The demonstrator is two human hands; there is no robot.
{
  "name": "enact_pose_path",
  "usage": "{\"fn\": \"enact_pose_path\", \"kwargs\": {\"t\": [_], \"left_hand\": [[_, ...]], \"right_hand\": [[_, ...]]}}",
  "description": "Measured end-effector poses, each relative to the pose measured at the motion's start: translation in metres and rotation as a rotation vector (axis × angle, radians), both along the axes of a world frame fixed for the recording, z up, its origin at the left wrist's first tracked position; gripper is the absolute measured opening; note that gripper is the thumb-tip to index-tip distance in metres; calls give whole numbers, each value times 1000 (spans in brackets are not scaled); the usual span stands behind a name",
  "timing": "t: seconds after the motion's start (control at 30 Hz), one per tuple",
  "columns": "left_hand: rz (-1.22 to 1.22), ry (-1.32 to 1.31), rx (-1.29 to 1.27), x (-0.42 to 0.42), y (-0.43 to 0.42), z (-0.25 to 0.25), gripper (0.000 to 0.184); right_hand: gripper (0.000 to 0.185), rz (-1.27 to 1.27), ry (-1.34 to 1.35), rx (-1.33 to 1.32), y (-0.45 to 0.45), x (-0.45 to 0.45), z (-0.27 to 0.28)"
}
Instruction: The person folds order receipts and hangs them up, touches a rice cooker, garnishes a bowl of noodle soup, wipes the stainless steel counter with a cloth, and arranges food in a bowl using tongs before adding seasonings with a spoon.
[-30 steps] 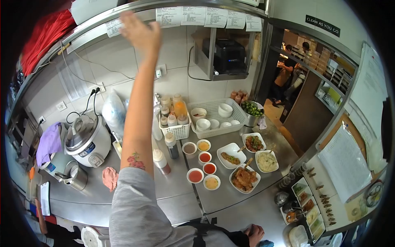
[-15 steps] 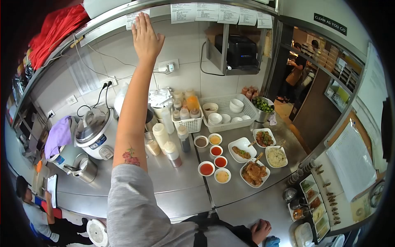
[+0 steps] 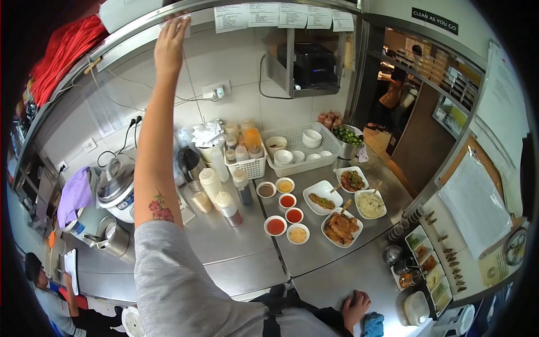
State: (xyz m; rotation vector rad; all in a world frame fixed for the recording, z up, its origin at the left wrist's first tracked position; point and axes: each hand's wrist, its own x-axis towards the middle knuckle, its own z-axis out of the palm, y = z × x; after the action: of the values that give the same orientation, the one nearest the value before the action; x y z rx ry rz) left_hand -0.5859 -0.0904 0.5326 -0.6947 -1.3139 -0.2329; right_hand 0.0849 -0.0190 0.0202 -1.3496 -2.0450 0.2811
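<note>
My left hand reaches up to the metal rail, fingers together and bent at a paper slip that they mostly cover. To its right, several printed order slips hang in a row. My right hand rests low on the steel counter with curled fingers; whether anything is inside them is hidden. A blue cloth lies close beside it. In front are small bowls of sauce, a square bowl of fried meat, a bowl of rice and a dish with a skewer.
Squeeze bottles stand left of the sauces, near a rice cooker. Behind are a white bottle basket, a tray of bowls and a pot of green limes. Another person sits lower left with a clipboard.
My left hand has gone from lying flat over the paper slip to bent fingers at its upper part. The view has shifted slightly, while my right hand stays on the counter.
</note>
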Motion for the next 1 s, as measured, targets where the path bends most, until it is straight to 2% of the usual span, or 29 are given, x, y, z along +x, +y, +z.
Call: {"fn": "enact_pose_path", "kwargs": {"t": [0.03, 0.17, 0.5, 0.6, 0.63, 0.73, 0.77, 0.8, 0.87, 0.9, 0.93, 1.0], "left_hand": [[36, 29, -9, -5, -4, 0, 50], [-131, 51, 45, -9, 2, -4, 44], [-175, 35, -116, 8, 43, -11, 41], [-173, 16, -77, 11, 46, -7, 41], [-165, 95, -115, 21, 45, -5, 37], [-215, -48, -121, 30, 42, 2, 40], [-151, -95, -164, 37, 38, 2, 49], [-176, -107, -44, 45, 40, -3, 57], [-166, -139, 192, 67, 37, -27, 77], [-362, -84, 332, 73, 39, -58, 89], [-589, -133, 414, 127, 33, -95, 37], [-826, -545, 607, 214, 43, -213, 33]], "right_hand": [[30, -11, -2, 3, 2, -1, 0], [30, 2, -2, 1, 2, -1, 6], [35, -30, -28, -44, 8, 1, -13], [35, -32, -20, -50, 7, 2, -12], [34, -38, -15, -50, 6, 2, -11], [29, -39, -11, -80, 0, -5, 7], [29, -28, -17, -57, -2, -2, 9], [29, -9, -22, -36, 0, -3, 8], [28, 16, -52, -1, -1, 1, 0], [27, 21, -77, 18, 0, 3, -5], [26, 35, -103, 41, 2, 5, -13], [20, 64, 204, 21, 16, 15, -54]]}}
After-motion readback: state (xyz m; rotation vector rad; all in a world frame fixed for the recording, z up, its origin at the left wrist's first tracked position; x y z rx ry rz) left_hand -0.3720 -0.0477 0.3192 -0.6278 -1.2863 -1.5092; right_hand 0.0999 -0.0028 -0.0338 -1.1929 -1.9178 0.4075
